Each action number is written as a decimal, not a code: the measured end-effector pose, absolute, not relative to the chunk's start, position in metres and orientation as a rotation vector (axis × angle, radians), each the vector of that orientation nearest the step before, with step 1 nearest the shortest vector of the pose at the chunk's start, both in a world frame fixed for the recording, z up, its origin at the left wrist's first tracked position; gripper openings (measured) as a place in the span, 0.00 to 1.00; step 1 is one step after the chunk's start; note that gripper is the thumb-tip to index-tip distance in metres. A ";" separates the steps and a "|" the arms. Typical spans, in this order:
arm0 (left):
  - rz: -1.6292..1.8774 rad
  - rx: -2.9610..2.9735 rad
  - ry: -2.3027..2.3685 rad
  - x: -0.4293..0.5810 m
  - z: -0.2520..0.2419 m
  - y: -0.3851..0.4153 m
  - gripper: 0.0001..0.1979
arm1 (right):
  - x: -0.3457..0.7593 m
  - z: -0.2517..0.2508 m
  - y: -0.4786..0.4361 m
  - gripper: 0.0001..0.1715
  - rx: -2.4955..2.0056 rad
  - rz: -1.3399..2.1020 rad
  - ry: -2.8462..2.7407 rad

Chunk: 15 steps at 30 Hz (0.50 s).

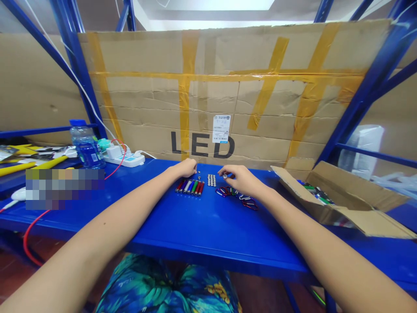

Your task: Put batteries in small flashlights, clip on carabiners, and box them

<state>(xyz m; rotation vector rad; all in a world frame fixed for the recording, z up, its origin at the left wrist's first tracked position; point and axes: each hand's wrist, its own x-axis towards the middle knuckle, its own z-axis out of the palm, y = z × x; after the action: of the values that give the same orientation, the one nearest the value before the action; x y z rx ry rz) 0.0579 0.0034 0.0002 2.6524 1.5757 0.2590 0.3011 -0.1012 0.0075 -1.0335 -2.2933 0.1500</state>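
Observation:
My left hand [187, 168] is closed just beyond a row of small coloured metal tubes [190, 187], which look like mini flashlights in red, blue, silver and green. Whatever its fingers hold, if anything, is hidden. To its right lie a couple of tiny silver pieces [199, 177]. My right hand [240, 178] pinches a small round silver button cell [224, 176] between thumb and fingers. Between the two hands, several similar button cells [211, 180] are laid out in a neat grid. Below my right hand is a curved line of coloured carabiners [250, 204], partly covered by the hand.
On the right stands an open cardboard box [342, 195] with coloured tubes inside. A blue-capped bottle [86, 143] and a white power strip [128, 160] are at the left, with a red cable [29, 234]. A large cardboard sheet [146, 108] closes off the back of the blue table [208, 234].

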 end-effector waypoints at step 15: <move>0.066 2.624 1.576 0.041 0.015 0.003 0.06 | 0.301 0.009 -0.104 0.18 -1.088 0.213 -2.258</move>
<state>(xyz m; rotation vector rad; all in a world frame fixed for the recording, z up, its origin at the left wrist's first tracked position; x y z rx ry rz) 0.0410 0.0028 0.0149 2.6240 1.5761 0.0657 0.3005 -0.1037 0.0086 -1.0883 -2.2583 0.2125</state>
